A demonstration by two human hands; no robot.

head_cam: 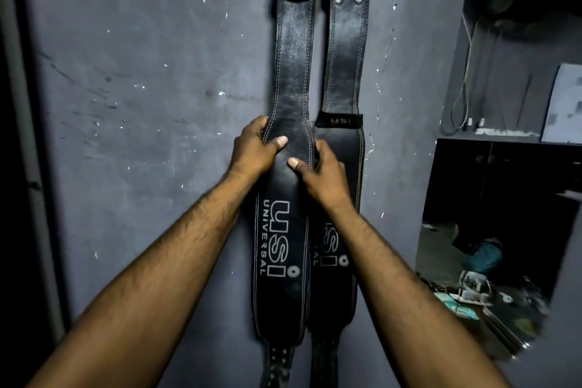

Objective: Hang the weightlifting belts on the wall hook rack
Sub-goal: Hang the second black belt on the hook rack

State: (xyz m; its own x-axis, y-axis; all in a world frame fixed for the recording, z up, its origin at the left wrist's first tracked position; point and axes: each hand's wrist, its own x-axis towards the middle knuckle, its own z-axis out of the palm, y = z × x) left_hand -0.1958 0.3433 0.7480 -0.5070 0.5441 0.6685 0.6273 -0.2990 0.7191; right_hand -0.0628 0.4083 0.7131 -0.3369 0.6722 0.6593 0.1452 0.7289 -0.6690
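Observation:
Two black leather weightlifting belts hang side by side down a grey wall. The left belt point(294, 72) carries a white "USI UNIVERSAL" print on its wide lower part. The right belt point(346, 66) hangs just beside it, partly behind my right arm. My left hand point(255, 148) grips the left edge of the left belt where it widens, thumb on its front. My right hand point(321, 173) grips that belt's right edge, thumb on its face. The hook rack is out of view above the frame's top edge.
The grey wall point(157, 104) is scuffed and chipped. A dark door frame point(19, 135) runs down the left. At right is a dark shelf or counter point(504, 142) with cables, and clutter lies on the floor point(472, 293) below.

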